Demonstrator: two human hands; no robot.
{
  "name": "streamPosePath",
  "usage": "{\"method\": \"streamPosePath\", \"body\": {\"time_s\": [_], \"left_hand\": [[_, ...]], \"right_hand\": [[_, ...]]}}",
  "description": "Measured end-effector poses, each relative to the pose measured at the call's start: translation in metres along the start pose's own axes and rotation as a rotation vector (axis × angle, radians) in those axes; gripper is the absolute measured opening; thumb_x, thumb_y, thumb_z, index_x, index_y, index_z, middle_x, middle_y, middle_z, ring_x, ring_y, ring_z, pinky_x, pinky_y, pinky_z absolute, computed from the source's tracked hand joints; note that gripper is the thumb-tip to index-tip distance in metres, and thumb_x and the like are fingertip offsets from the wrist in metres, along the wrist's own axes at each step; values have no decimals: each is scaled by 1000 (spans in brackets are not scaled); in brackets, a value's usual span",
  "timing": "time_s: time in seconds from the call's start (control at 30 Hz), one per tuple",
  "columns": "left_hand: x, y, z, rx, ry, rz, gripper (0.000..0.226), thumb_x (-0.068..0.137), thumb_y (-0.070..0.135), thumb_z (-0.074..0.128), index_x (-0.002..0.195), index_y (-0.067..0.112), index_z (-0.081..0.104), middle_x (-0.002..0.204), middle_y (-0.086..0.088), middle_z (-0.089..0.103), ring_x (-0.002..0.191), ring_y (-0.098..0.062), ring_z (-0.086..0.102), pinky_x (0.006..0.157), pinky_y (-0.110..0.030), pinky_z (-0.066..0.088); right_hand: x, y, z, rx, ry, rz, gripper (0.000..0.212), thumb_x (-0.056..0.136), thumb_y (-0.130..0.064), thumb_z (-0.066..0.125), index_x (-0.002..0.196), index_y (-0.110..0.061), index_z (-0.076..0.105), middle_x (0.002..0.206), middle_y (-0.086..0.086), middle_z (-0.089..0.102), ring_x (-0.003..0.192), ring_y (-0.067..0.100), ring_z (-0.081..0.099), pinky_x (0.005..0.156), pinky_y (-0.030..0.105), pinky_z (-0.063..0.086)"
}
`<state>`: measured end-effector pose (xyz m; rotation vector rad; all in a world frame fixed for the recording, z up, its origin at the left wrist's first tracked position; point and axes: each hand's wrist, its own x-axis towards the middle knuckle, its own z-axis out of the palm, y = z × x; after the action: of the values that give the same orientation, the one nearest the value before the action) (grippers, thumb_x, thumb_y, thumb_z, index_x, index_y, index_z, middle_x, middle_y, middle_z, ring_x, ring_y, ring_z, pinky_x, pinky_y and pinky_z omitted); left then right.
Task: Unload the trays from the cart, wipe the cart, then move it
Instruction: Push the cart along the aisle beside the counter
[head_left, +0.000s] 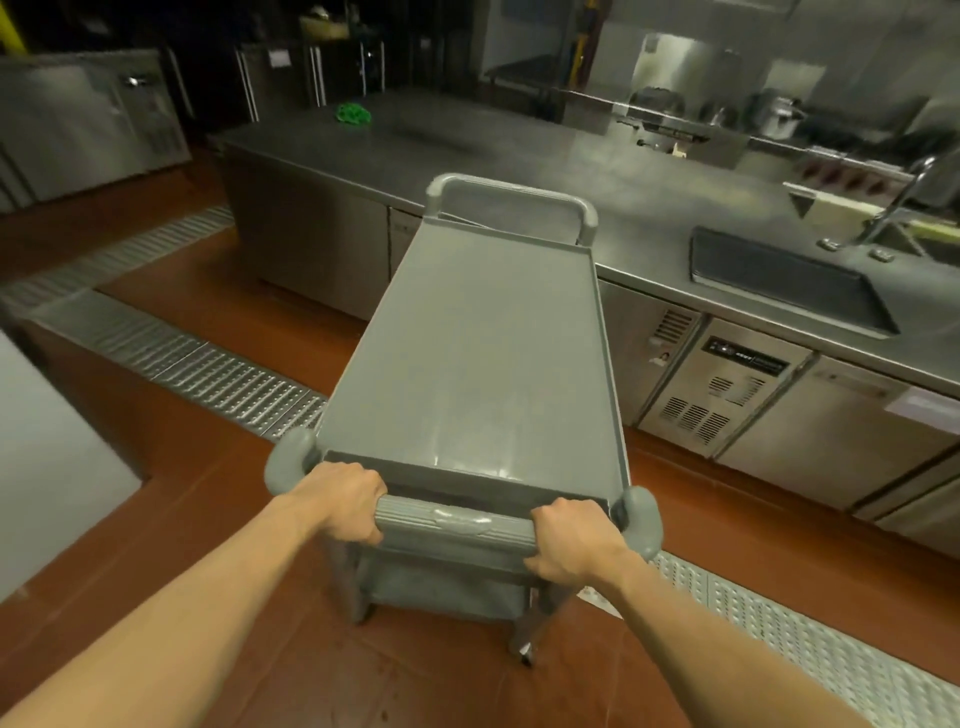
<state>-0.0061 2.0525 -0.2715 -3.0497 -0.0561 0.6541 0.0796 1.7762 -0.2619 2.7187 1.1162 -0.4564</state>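
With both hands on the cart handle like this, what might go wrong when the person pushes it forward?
1. The cart points toward the steel counter; its far handle may hit the counter edge.
2. The floor drain grate lies close by on the left; a wheel might catch or jolt there.
3. The left hand and right hand grip near the handle ends, so knuckles may get pinched in a tight pass.

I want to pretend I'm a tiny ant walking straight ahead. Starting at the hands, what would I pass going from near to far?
Left hand and right hand on the near handle → cart top shelf → far handle → steel counter → green cloth.
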Motion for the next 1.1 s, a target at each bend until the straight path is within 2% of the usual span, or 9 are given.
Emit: {"method": "streamPosePath", "body": {"time_s": [0.23,0.3,0.5,0.6,0.7,0.83,0.93,1.03,1.1], "left_hand": [[-45,6,19,-86,10,-177,38,62,49,63,90,24,67,90,1,72,85,-22,68,66,-27,47],[-57,15,26,-115,21,-237,38,62,49,64,90,24,68,87,1,73,82,-20,69,69,-28,53],[-95,71,44,-179,57,-417,34,65,53,63,85,26,66,84,4,73,78,-16,68,69,-30,54],[-117,100,52,-231,77,-479,31,68,55,61,83,28,63,85,5,72,79,-15,68,70,-31,56],[-134,118,61,-292,47,-513,51,63,71,61,89,28,63,88,7,71,82,-14,67,73,-31,55],[-159,131,70,-344,38,-581,80,50,96,45,91,29,62,91,8,71,86,-15,66,78,-34,55],[-176,151,74,-354,54,-629,89,49,103,26,90,32,61,88,10,70,83,-12,64,78,-35,54],[-189,178,77,-482,80,-695,101,53,101,4,102,37,64,99,8,71,95,-16,64,89,-38,49],[-196,199,79,-535,138,-746,113,52,95,-16,115,43,62,107,5,71,103,-19,63,96,-41,45]], "right_hand": [[3,-10,7,-54,39,-157,32,83,-45,57,95,-18,68,90,4,72,79,23,67,78,38,58],[2,-8,10,-71,57,-220,34,82,-47,56,95,-18,68,90,4,73,79,25,68,78,39,58],[-15,14,16,-170,98,-411,32,83,-45,56,93,-16,66,94,8,72,86,31,68,68,36,45],[-23,21,17,-200,98,-501,30,83,-45,57,91,-17,65,93,8,73,86,30,68,70,36,47],[-31,22,22,-211,85,-564,32,84,-46,57,96,-17,63,95,8,73,89,31,68,76,40,50],[-37,16,31,-145,131,-671,59,81,-68,55,114,-19,56,107,4,71,95,29,68,79,42,51],[-43,16,34,-38,94,-737,88,70,-92,36,125,-25,52,117,-3,68,102,23,66,86,42,50],[-52,25,36,111,53,-751,79,80,-88,22,128,-33,51,121,-5,68,109,20,63,91,41,47],[-55,33,37,222,64,-729,68,89,-78,19,124,-34,56,117,-5,70,108,19,64,84,35,44]]}}
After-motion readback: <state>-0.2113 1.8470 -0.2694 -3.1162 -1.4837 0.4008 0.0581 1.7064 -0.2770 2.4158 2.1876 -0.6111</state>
